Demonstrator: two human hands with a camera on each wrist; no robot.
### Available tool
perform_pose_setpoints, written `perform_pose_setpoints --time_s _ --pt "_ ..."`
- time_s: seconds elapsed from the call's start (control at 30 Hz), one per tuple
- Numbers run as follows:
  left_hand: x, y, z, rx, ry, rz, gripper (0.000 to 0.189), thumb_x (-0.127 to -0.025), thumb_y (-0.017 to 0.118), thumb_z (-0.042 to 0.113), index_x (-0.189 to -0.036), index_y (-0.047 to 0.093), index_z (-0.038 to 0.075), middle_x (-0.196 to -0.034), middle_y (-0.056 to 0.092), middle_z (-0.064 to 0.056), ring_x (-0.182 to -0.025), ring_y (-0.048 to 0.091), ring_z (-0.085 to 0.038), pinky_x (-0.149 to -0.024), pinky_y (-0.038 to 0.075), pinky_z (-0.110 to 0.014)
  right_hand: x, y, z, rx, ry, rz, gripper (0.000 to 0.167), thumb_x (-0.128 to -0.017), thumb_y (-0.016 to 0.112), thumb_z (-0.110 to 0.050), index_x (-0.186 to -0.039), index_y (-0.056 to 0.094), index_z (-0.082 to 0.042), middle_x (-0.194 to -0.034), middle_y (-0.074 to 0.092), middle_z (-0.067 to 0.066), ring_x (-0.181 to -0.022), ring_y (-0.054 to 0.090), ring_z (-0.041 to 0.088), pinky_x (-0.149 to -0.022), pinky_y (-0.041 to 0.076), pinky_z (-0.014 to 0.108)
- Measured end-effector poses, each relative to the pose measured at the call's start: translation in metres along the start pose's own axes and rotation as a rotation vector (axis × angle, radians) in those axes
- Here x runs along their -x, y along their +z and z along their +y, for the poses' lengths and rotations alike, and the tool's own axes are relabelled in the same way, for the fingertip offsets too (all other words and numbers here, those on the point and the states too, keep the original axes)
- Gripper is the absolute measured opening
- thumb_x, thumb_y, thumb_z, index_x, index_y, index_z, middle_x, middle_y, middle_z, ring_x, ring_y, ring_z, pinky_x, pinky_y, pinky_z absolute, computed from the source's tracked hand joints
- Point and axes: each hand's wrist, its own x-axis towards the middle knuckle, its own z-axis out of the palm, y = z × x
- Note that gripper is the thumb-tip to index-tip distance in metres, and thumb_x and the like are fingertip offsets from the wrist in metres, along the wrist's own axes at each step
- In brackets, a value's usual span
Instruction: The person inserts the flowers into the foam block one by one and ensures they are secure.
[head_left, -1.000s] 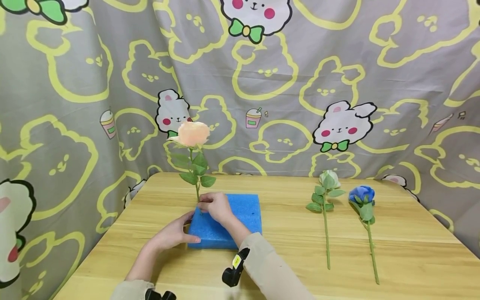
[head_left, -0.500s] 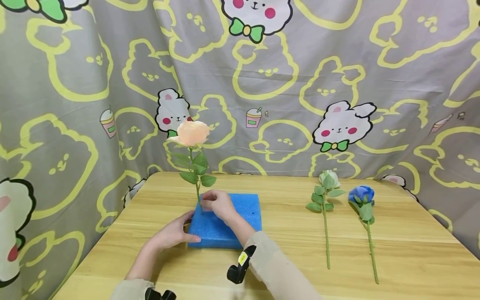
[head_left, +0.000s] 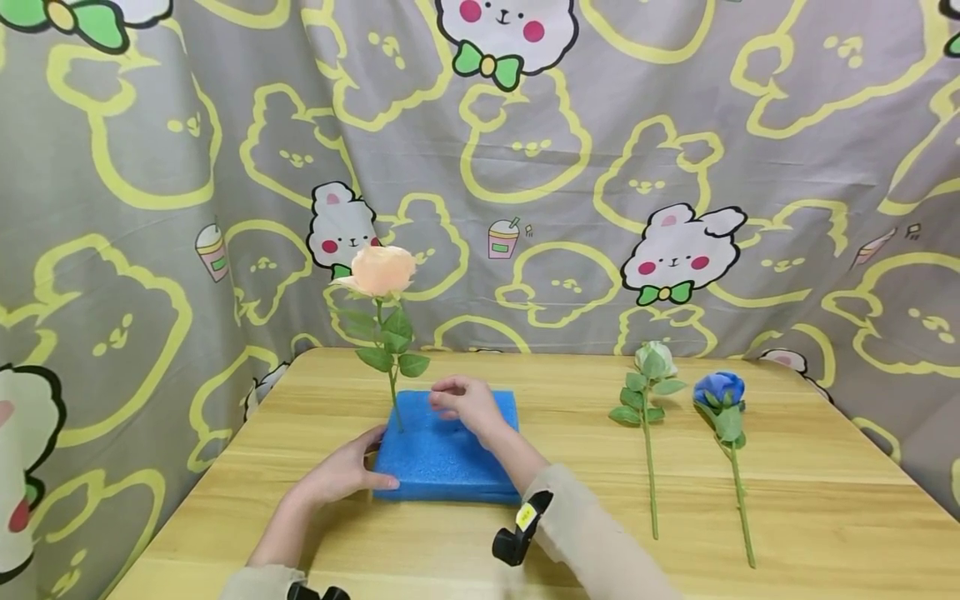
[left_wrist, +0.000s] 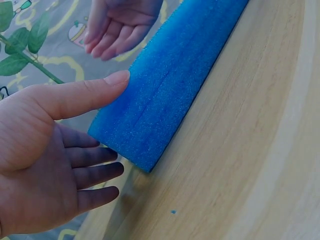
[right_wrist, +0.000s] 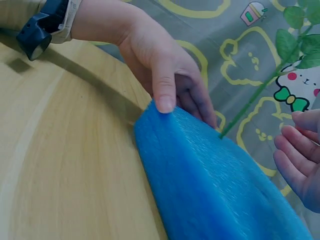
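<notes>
So the foam (head_left: 442, 467) sits left of centre on the tabletop (head_left: 585, 467), and the peach rose (head_left: 381, 271) stands in it near its left side, leaning a touch left. Looks like it's upright because the foam grips its stem (head_left: 394, 404); nobody's holding it. The left hand (head_left: 341, 475) has its thumb on the foam's near-left corner, other fingers straight and slightly spread along the side, probably to steady it. The right hand (head_left: 472, 408) hovers over the foam, fingers loosely bent and close together, pinching nothing. The white rose (head_left: 656, 360) and blue rose (head_left: 718, 390) lie toward the tabletop's right edge, blooms toward the far edge, I'd guess to keep them within reach.

Can't see how deep the stem goes, or how firmly the left fingers touch. The tabletop's near edge is cut off, and neither wrist view gets the peach bloom.
</notes>
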Motion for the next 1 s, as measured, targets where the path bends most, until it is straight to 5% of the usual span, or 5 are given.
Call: perform_pose_setpoints --time_s 0.5,1.0 --pt "0.000 0.001 -0.002 -0.022 0.013 0.004 0.097 -0.072 0.080 0.026 -0.139 0.023 -0.014 -0.138 0.034 -0.032 -0.126 0.034 -0.045 -0.102 0.029 -0.054 0.016 -0.069 0.004 0.010 -0.011 0.130 0.028 -0.088 0.062 -0.011 -0.107 0.060 0.010 -0.088 0.068 0.015 -0.081 0.067 0.024 -0.074 0.054 0.038" --pt "0.001 -0.001 -0.001 -0.028 0.001 -0.005 0.098 -0.073 0.079 0.028 -0.140 0.021 -0.013 -0.139 0.034 -0.031 -0.127 0.034 -0.044 -0.101 0.029 -0.055 0.069 -0.154 -0.002 0.303 -0.046 0.192 0.043 -0.093 0.057 -0.028 -0.115 0.057 0.008 -0.098 0.066 0.017 -0.086 0.066 0.023 -0.073 0.054 0.032"
